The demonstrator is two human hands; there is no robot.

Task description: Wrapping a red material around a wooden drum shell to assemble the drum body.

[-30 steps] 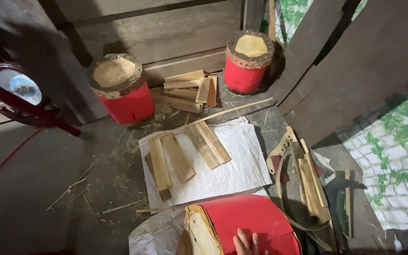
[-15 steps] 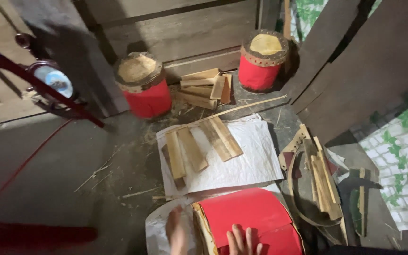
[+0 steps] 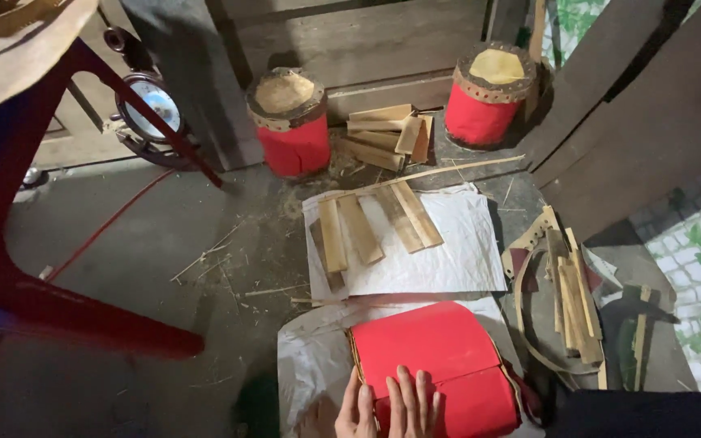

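A red cloth-covered drum body lies on its side on a white sheet at the bottom centre. My left hand rests at the drum's near left edge, fingers stretched out flat. Right beside it, my right hand lies flat on the red cloth, fingers pointing away from me. Neither hand closes around anything. Beyond the drum, several flat wooden slats lie on a second white sheet.
Two upright red drums stand by the wooden wall, with a pile of slats between them. A red metal frame fills the left. Curved hoops and sticks lie at the right. A round gauge-like object sits at the back left.
The view has swung left and downward. My left hand has come off the white sheet to the drum's edge, next to my right hand, and both reach further onto the red cloth.
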